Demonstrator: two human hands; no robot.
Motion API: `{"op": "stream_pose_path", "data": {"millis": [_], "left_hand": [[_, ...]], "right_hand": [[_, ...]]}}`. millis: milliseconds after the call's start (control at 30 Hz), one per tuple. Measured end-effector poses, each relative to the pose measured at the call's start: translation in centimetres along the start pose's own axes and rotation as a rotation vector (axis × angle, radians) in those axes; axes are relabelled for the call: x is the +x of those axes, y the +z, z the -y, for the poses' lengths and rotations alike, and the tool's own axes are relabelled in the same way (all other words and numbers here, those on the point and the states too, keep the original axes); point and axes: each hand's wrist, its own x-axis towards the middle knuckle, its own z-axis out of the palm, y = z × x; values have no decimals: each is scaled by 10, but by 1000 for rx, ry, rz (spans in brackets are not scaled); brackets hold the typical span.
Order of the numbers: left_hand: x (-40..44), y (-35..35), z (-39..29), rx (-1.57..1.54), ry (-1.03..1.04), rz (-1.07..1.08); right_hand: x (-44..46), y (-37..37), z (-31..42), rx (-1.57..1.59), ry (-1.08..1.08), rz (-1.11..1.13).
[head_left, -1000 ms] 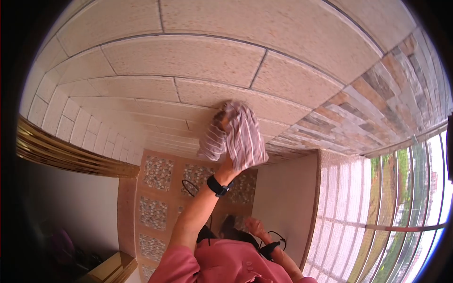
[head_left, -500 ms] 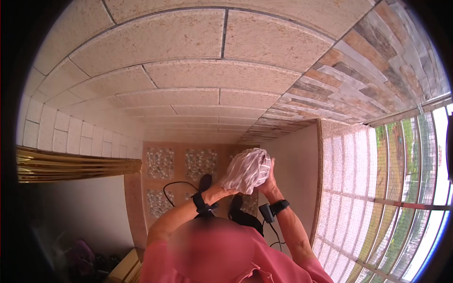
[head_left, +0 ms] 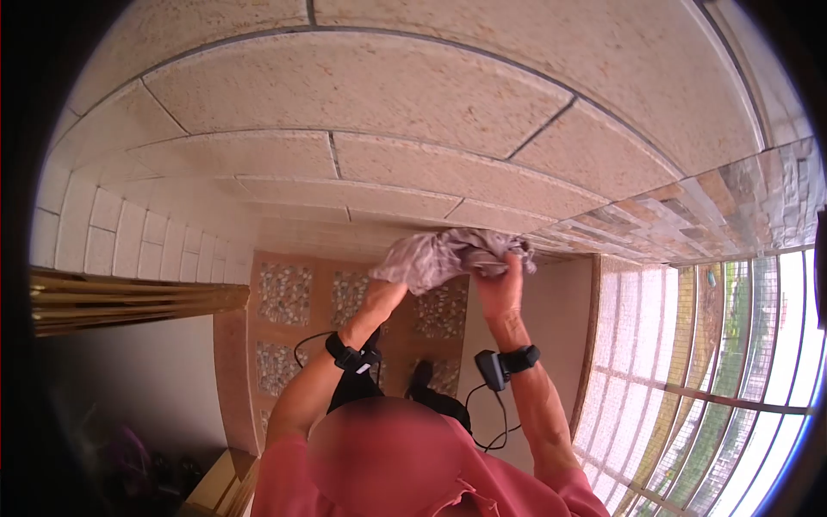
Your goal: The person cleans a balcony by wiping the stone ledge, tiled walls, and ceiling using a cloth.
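A crumpled, pale pinkish-grey cloth (head_left: 439,258) with light stripes stretches between both of my hands, close to the tiled wall (head_left: 448,151). My left hand (head_left: 388,297) is at the cloth's left end, its fingers covered by the fabric. At the right end my right hand (head_left: 500,291) closes around the cloth, thumb upward, with a bunched part beyond the fingers. Whether the fabric touches the wall I cannot tell. Each wrist wears a black strap; a dark box (head_left: 493,370) sits by the right one.
A barred window (head_left: 724,379) is on the right, beside a stone-strip wall section (head_left: 689,215). Gold-coloured folded material (head_left: 138,298) juts in from the left. Underfoot lies a pebble-panelled floor (head_left: 284,293). A black cable (head_left: 505,422) hangs near my right forearm.
The cloth has gone from a compact bundle to a wider, draped shape nearer the wall. My hands have moved up and farther apart, and the view has shifted.
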Motion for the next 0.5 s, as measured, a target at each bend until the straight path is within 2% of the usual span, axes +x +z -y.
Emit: {"op": "stream_pose_path", "data": {"millis": [33,67,133,167,267,333,433,467,500], "left_hand": [[0,-2,6,-45,-139,-130],[5,-10,8,-51,-134,-123],[14,-35,4,-1173,-389,-283],[17,-48,-1,-1322,-489,-346],[-7,-81,32,-1298,-536,-545],[-34,-113,75,-1269,-436,-567],[-50,-174,96,-1177,-466,-751],[-52,-190,102,-1098,-497,-837],[-52,-205,99,-1097,-499,-822]], "right_hand": [[-11,24,-8,-93,2,5],[-18,44,-20,-185,5,8],[-23,67,-57,-216,-9,79],[-21,74,-82,-196,-15,73],[-27,111,-134,-216,52,113],[-26,130,-168,-176,175,255],[-35,173,-202,-170,228,327],[-33,183,-212,-130,342,371],[-32,190,-215,-87,454,414]]}}
